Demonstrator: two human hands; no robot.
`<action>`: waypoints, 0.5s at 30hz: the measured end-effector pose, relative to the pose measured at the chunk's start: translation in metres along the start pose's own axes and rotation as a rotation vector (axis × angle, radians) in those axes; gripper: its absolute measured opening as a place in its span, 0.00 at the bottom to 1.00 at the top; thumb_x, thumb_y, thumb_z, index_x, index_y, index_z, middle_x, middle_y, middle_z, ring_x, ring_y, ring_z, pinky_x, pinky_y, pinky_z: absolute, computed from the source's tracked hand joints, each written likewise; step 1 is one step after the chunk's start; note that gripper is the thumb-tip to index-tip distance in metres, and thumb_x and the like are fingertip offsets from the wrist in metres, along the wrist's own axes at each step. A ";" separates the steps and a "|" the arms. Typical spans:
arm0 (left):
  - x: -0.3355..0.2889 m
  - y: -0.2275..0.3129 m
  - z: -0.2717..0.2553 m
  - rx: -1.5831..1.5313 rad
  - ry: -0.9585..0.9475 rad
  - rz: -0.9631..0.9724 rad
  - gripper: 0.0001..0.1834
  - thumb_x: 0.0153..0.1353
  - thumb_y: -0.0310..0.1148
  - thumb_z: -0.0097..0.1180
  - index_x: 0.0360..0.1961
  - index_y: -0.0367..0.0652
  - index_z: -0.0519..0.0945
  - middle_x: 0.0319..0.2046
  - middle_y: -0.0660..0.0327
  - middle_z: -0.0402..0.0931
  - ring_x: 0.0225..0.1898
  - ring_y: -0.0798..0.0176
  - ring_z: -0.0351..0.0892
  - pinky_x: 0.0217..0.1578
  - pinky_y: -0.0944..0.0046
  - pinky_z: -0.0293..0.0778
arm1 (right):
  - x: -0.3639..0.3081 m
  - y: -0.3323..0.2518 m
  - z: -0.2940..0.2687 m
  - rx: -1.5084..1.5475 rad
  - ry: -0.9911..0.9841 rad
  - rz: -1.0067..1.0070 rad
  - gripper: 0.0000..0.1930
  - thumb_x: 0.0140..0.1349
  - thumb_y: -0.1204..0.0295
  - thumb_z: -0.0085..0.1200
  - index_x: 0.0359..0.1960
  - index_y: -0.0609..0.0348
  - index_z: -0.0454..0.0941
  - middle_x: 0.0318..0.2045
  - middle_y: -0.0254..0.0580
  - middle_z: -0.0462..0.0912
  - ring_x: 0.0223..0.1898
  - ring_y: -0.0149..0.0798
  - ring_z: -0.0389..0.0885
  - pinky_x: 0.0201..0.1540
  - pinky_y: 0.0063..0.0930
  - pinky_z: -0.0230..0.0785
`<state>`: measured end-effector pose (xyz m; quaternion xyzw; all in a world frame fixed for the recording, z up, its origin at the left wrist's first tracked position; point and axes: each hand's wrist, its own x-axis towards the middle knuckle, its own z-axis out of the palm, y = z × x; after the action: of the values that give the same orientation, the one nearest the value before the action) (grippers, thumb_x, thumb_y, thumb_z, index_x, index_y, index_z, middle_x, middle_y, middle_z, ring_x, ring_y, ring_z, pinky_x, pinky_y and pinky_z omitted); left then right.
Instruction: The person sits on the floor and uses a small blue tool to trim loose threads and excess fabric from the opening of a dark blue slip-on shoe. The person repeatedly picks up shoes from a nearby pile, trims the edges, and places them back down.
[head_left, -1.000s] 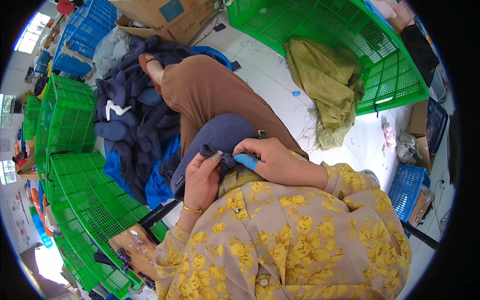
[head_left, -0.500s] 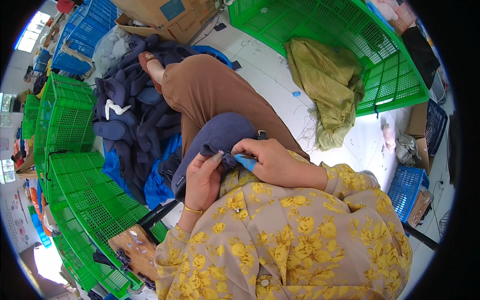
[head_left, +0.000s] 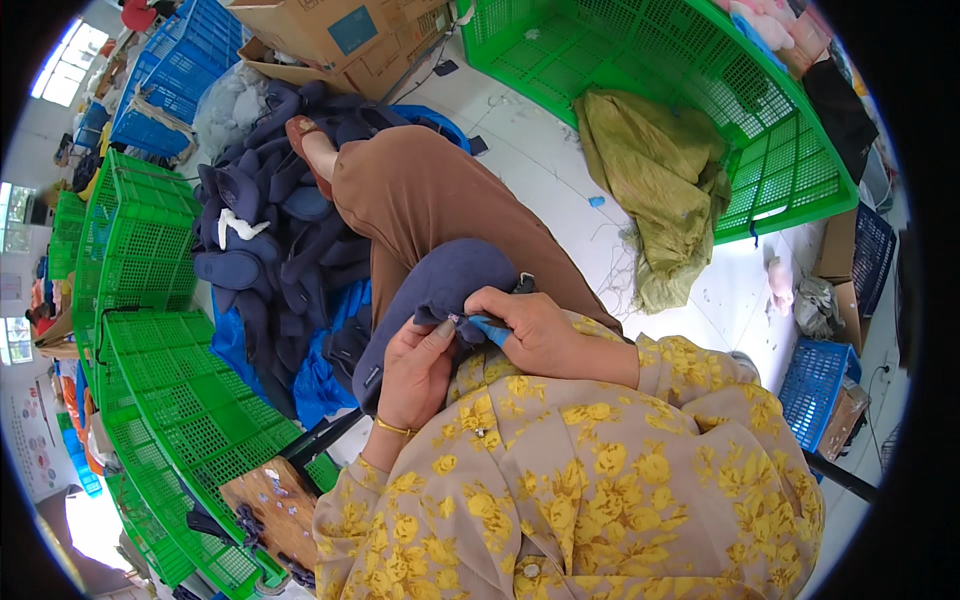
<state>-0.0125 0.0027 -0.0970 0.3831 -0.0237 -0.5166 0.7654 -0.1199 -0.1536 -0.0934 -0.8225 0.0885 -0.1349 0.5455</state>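
Observation:
A dark navy, curved, stuffed neck pillow [head_left: 430, 285] lies across my lap against the brown trousers. My left hand [head_left: 415, 372] is closed, its thumb and fingers pinching a gathered edge of the pillow where a small pale spot shows. My right hand [head_left: 535, 330] meets it from the right, fingers curled in a pinch at the same edge. Something blue [head_left: 490, 328] shows at the right thumb; I cannot tell whether it is a thumb covering or a small tool's handle. What the right fingertips hold is hidden.
A heap of navy pillows [head_left: 270, 240] lies on blue sheeting [head_left: 325, 375] at the left. Green crates [head_left: 190, 400] stand beside it. A larger green crate [head_left: 780, 150] with an olive sack [head_left: 650, 180] is at far right. A wooden board [head_left: 270, 505] sits near my left elbow.
The whole view has shifted slightly. Both hands stay at the gathered edge of the neck pillow, with the right hand slightly closer to the left.

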 end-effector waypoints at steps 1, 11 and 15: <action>0.000 0.000 -0.001 -0.001 -0.003 -0.001 0.13 0.66 0.23 0.51 0.51 0.37 0.76 0.50 0.59 0.78 0.51 0.66 0.75 0.58 0.64 0.66 | 0.000 -0.001 -0.001 -0.001 -0.005 -0.001 0.13 0.57 0.81 0.51 0.44 0.53 0.71 0.31 0.51 0.81 0.35 0.57 0.80 0.34 0.44 0.70; -0.001 0.001 0.004 -0.007 0.022 -0.009 0.12 0.66 0.23 0.51 0.51 0.37 0.76 0.49 0.59 0.78 0.50 0.66 0.75 0.57 0.64 0.67 | -0.003 -0.009 -0.003 -0.040 -0.039 0.072 0.17 0.56 0.83 0.49 0.46 0.56 0.64 0.29 0.56 0.80 0.35 0.59 0.81 0.35 0.46 0.72; 0.001 -0.002 0.006 0.037 0.040 0.000 0.12 0.66 0.23 0.52 0.50 0.36 0.76 0.47 0.58 0.78 0.48 0.66 0.76 0.54 0.65 0.69 | 0.001 -0.013 0.000 0.021 -0.019 0.114 0.18 0.58 0.82 0.48 0.49 0.58 0.60 0.28 0.59 0.80 0.32 0.60 0.82 0.34 0.48 0.72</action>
<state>-0.0163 -0.0012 -0.0946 0.4076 -0.0178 -0.5083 0.7584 -0.1190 -0.1492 -0.0817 -0.8114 0.1288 -0.0969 0.5619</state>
